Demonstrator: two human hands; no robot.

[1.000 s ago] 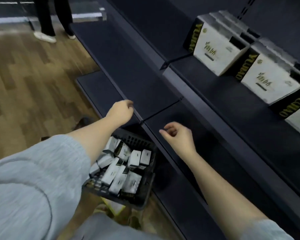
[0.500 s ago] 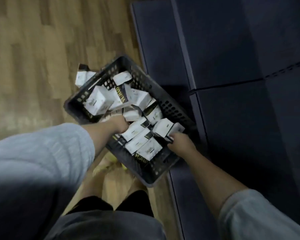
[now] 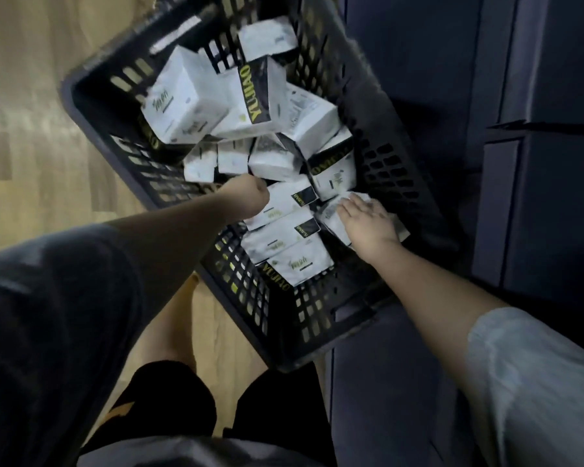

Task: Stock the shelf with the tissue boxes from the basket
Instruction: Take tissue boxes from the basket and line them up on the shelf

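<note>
Both hands now reach deeper into the basket [image 3: 378, 106]: left hand [image 3: 246, 200] curls onto one tissue box [image 3: 284, 203], right hand [image 3: 364, 217] lies flat on another; roughly thirteen boxes are inside.

We see white tissue boxes [image 3: 196, 96] with black-and-gold ends heaped at all angles in the dark slotted basket [image 3: 381, 136] beside the dark shelf [image 3: 553, 214].
</note>
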